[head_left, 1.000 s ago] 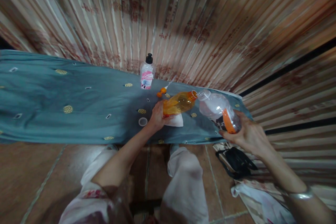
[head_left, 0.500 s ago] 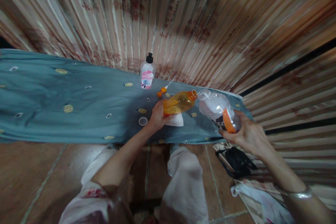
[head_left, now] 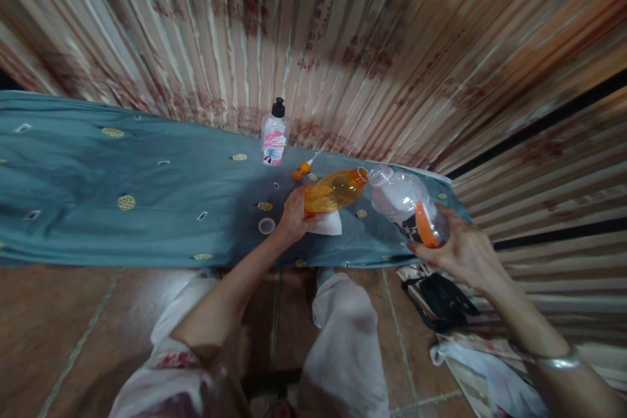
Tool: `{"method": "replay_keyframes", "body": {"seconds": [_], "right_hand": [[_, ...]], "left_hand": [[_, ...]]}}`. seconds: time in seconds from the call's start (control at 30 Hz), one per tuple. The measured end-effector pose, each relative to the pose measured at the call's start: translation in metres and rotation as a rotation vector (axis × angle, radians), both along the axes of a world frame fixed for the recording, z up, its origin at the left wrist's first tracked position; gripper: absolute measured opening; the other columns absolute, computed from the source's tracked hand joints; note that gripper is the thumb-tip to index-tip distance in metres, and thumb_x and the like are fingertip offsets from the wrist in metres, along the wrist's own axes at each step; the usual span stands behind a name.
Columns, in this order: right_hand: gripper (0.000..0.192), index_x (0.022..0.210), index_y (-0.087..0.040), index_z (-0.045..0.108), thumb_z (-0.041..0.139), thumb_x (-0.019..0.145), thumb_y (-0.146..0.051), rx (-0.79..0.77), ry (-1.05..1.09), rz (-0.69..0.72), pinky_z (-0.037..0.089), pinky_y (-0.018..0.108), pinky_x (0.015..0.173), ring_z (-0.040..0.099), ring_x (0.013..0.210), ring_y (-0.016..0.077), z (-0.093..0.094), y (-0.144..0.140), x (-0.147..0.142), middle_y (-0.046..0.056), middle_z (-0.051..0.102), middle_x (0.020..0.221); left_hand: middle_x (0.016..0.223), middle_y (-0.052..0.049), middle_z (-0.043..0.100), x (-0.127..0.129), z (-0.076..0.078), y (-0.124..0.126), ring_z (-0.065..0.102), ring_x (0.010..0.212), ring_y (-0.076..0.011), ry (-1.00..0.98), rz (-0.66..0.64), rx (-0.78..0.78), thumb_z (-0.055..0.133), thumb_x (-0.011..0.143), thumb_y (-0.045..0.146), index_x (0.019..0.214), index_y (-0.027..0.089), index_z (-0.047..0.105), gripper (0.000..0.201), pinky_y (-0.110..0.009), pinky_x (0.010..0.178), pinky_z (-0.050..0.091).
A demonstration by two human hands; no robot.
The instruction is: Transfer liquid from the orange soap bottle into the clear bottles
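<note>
My left hand (head_left: 294,215) is wrapped round the base of an orange see-through bottle (head_left: 336,192), tilted with its open mouth to the right. My right hand (head_left: 458,245) grips the lower end of a clear plastic bottle (head_left: 399,196) with an orange and black label, its mouth tipped to the left. The two mouths meet or nearly meet; I cannot tell whether they touch. Behind the orange bottle lies an orange spray head (head_left: 302,170) with a thin tube. A white paper or cloth piece (head_left: 328,225) shows beneath the orange bottle. A small round cap (head_left: 266,226) lies left of my left hand.
A clear bottle with a pink label and black top (head_left: 275,134) stands near the back edge of the teal cloth-covered table (head_left: 166,209). Pleated curtains (head_left: 274,32) hang behind. A black bag (head_left: 441,300) and a white plastic bag (head_left: 490,366) lie low at the right.
</note>
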State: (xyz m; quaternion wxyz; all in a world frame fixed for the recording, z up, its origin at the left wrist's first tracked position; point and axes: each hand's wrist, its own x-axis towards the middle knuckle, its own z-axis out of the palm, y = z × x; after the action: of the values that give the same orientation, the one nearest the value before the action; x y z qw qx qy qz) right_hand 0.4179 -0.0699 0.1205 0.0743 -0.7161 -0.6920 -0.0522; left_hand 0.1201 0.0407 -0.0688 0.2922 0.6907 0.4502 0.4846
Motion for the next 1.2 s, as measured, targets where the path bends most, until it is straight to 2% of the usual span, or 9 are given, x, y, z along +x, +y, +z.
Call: {"method": "replay_keyframes", "body": {"seconds": [0.3,0.63,0.87,1.03,1.2], "right_hand": [[0.076,0.134,-0.013,0.058,0.067,0.073,-0.059,0.017,-0.021,0.011,0.058,0.042,0.073,0.075,0.093,0.0375,-0.001,0.001,0.002,0.015,0.076,0.102],[0.074,0.132,-0.014,0.059,0.066,0.073,-0.059,-0.002,0.002,0.002,0.057,0.041,0.075,0.075,0.095,0.0371,0.002,0.0,0.001,0.015,0.076,0.105],[0.071,0.128,-0.017,0.06,0.069,0.07,-0.057,0.009,0.029,0.011,0.056,0.04,0.073,0.075,0.094,0.0382,0.005,0.0,-0.002,0.014,0.076,0.102],[0.068,0.126,-0.018,0.061,0.07,0.07,-0.056,0.009,0.04,0.013,0.056,0.041,0.072,0.075,0.093,0.0393,0.006,-0.001,-0.003,0.013,0.076,0.1],[0.067,0.124,-0.019,0.061,0.07,0.069,-0.056,0.0,0.041,0.005,0.055,0.04,0.07,0.074,0.091,0.039,0.008,-0.001,-0.005,0.013,0.076,0.097]], "left_hand": [[0.132,-0.016,0.064,0.0,-0.001,0.0,0.062,0.128,-0.037,0.013,0.009,0.0,0.085,0.073,0.044,0.136,0.017,0.054,0.075,-0.059,0.114,0.051],[0.131,-0.015,0.066,0.0,0.003,-0.001,0.064,0.125,-0.0357,0.031,0.01,0.009,0.087,0.072,0.034,0.134,0.018,0.055,0.072,-0.056,0.111,0.053],[0.131,-0.014,0.066,0.0,0.003,0.0,0.063,0.126,-0.0365,0.023,0.002,-0.012,0.087,0.073,0.045,0.135,0.021,0.055,0.073,-0.059,0.112,0.052],[0.13,-0.016,0.065,0.001,0.002,0.0,0.063,0.127,-0.0371,0.01,-0.006,-0.015,0.086,0.073,0.045,0.134,0.018,0.055,0.074,-0.059,0.112,0.05],[0.129,-0.015,0.066,0.001,0.001,0.001,0.063,0.126,-0.0371,0.009,-0.005,-0.017,0.086,0.072,0.044,0.134,0.021,0.056,0.073,-0.059,0.112,0.051]]}}
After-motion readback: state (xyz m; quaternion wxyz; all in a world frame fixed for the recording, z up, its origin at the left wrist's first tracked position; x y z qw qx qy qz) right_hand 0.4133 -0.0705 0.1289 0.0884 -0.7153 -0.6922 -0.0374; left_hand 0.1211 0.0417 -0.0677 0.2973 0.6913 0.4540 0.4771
